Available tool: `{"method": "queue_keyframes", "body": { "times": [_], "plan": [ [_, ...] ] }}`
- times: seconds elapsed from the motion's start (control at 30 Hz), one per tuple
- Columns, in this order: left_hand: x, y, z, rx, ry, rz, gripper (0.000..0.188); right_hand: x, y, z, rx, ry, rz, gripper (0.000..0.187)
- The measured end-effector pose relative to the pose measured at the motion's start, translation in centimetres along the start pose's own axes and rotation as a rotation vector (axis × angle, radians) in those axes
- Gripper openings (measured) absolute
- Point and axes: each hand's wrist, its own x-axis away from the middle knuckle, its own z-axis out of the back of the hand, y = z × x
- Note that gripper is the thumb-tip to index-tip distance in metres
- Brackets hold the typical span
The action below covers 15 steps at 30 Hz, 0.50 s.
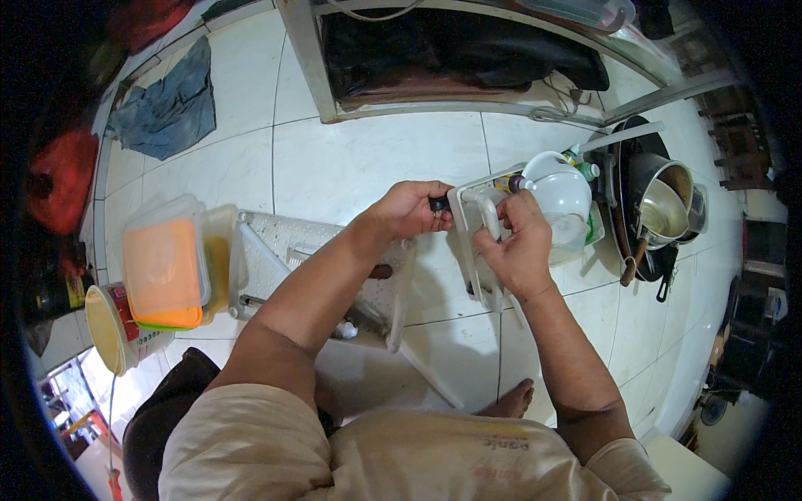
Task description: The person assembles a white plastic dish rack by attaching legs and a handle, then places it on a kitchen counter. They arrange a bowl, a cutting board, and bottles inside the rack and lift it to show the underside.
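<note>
- Cream bucket (104,331) on the far left — coloured print on its side.
- Left hand (415,209): fingers pinch a black knob (439,203) at the white frame's edge.
- White frame (483,203), between both hands.
- Beige shirt (376,451) — faded lettering across the chest.
- Right hand (522,242): fingers curled round the frame's tube.
- White bowls (561,196) near bottles (589,171), labels too small to read.

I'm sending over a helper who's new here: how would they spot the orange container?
On the white-tiled floor, find the pale dotted panel partly hidden by the person's left forearm. Just left of it, beside a bucket, sits a flat rectangular container. Its bright orange face sets it apart from the bucket's cream interior.
</note>
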Motion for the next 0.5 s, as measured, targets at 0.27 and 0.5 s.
{"method": "queue_keyframes", "body": {
  "times": [0.27, 0.5],
  "plan": [
    [0.6, -0.8, 0.9, -0.057, 0.103, -0.033, 0.035, 1.2, -0.8, -0.9, 0.124, -0.086, 0.043, 0.026],
    [-0.5, -0.3, -1.4, -0.064, 0.193, -0.025, 0.032, 0.0, 0.5, 0.1, 0.067, -0.062, -0.016, 0.025]
  ]
}}
